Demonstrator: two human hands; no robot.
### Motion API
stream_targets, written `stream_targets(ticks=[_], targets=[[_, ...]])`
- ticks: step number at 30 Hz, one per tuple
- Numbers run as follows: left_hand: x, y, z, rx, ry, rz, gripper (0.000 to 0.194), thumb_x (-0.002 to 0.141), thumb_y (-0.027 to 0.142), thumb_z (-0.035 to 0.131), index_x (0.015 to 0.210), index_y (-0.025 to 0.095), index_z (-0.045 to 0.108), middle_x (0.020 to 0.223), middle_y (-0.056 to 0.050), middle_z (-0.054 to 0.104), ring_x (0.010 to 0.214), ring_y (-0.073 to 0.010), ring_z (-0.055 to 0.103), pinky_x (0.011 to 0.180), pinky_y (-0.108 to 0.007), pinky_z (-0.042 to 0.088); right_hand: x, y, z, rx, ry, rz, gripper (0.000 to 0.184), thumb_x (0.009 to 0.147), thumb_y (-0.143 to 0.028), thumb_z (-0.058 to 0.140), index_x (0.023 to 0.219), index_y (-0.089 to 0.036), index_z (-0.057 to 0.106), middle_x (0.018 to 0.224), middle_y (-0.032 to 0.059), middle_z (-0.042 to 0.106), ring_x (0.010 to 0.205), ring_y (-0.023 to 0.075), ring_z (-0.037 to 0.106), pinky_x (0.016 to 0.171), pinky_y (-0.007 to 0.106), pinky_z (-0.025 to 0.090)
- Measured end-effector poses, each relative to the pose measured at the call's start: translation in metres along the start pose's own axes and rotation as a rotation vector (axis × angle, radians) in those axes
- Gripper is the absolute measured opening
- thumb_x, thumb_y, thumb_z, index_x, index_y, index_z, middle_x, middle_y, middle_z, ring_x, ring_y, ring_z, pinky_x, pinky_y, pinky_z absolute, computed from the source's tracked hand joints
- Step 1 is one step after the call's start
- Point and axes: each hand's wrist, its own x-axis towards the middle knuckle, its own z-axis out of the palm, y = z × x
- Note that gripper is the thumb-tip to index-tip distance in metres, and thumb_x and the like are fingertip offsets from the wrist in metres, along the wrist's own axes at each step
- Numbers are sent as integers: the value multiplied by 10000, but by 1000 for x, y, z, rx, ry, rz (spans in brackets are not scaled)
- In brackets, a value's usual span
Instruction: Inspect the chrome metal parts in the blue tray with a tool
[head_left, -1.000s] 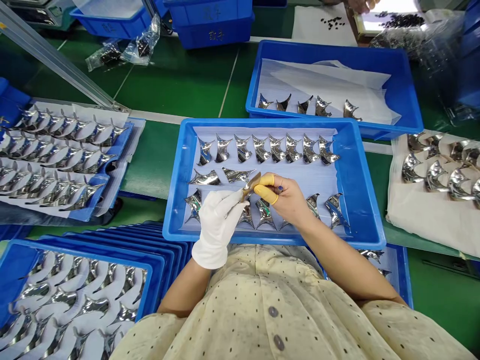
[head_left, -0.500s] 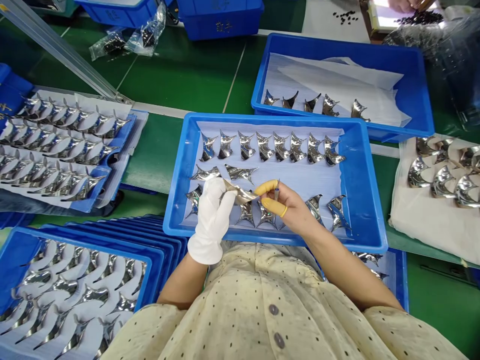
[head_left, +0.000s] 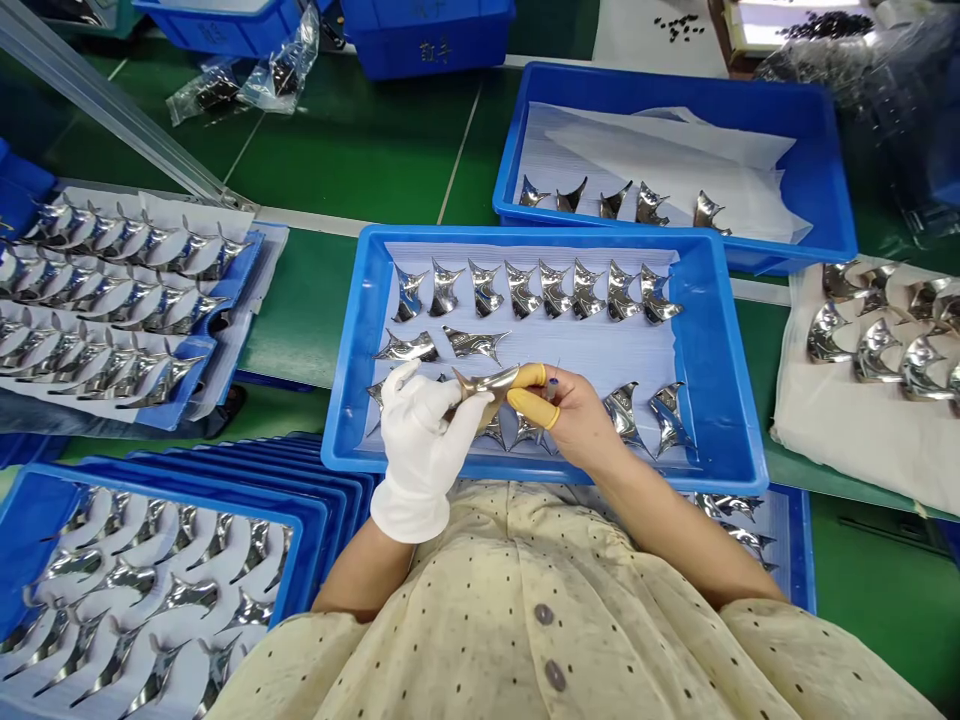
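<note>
My left hand point(head_left: 420, 440), in a white cotton glove, pinches a curved, mirror-polished metal piece point(head_left: 484, 385) above the middle of a blue plastic tray point(head_left: 525, 236). The piece's far end reaches the yellow finger cots of my right hand point(head_left: 574, 415). That hand is shut on a thin pointed tool point(head_left: 553, 385) with a blue end, mostly hidden by the fingers. Polished pieces of the same shape point(head_left: 487, 288) stand in rows on the tray's white liner, and a few lie under my hands, partly hidden.
Another blue tray point(head_left: 675, 85) holding pieces stands beyond. Stacked trays of pieces point(head_left: 225, 480) lie at the lower left, more pieces sit on white cloth point(head_left: 847, 440) at the right, and the green workbench point(head_left: 300, 310) runs beneath. Plastic bags and blue bins lie along the far side.
The metal piece has turned in my gloved fingers, its pointed end now toward the left. My gloved hand has risen slightly, and the tool stays in my right hand.
</note>
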Motion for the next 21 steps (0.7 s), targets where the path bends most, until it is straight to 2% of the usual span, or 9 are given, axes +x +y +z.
stream_targets(ticks=[4,7,8,10,12,16,19,21], targets=[[1,1,-1,45,-25,53,236,955,271,667,729,241,605,557,71,523,558,-149,459,911,-373,501,2,0,-10,-27,-39,-7,234,811,-383,803,847,-187,681,705,-43,559,590,86,415,572,240,355],[3,0,-2,104,-73,224,43,936,222,707,913,254,689,667,45,653,655,-165,574,1007,-409,476,2,-8,-29,-126,7,-96,215,913,-376,701,1030,-196,715,860,-4,642,644,95,479,596,239,393],[4,0,-2,124,-93,300,105,921,197,728,999,263,706,714,36,693,704,-173,615,1063,-432,455,0,-12,-36,-192,-2,-150,214,939,-365,673,1063,-197,722,922,15,664,686,103,515,618,242,415],[6,2,1,138,-127,456,275,888,145,763,1126,273,708,790,17,747,785,-191,668,1166,-483,396,-7,-19,-50,-363,-98,-259,186,960,-338,668,1036,-189,748,981,42,689,780,123,580,690,255,460],[8,5,8,120,-157,584,329,857,105,786,1141,254,711,805,-4,766,824,-213,693,1216,-524,364,-17,-23,-61,-510,-223,-325,137,949,-301,708,966,-179,770,959,45,704,827,135,622,759,261,490],[8,19,28,39,-218,726,350,825,73,817,1127,220,719,781,-25,770,888,-254,723,1269,-582,302,-40,-23,-82,-616,-322,-323,90,935,-229,736,986,-166,775,971,42,756,846,126,678,813,234,519],[6,31,39,-39,-264,757,402,821,100,835,1192,198,716,956,-82,806,1024,-285,729,1280,-560,307,-66,-24,-109,-690,-268,-385,105,950,-241,712,985,-165,775,972,51,778,855,129,702,810,230,531],[5,36,43,-90,-292,746,475,798,109,860,1241,180,707,1064,-123,802,1094,-304,720,1256,-534,367,-90,-27,-141,-750,-98,-465,150,971,-283,682,982,-172,783,969,60,784,843,136,712,805,245,543]])
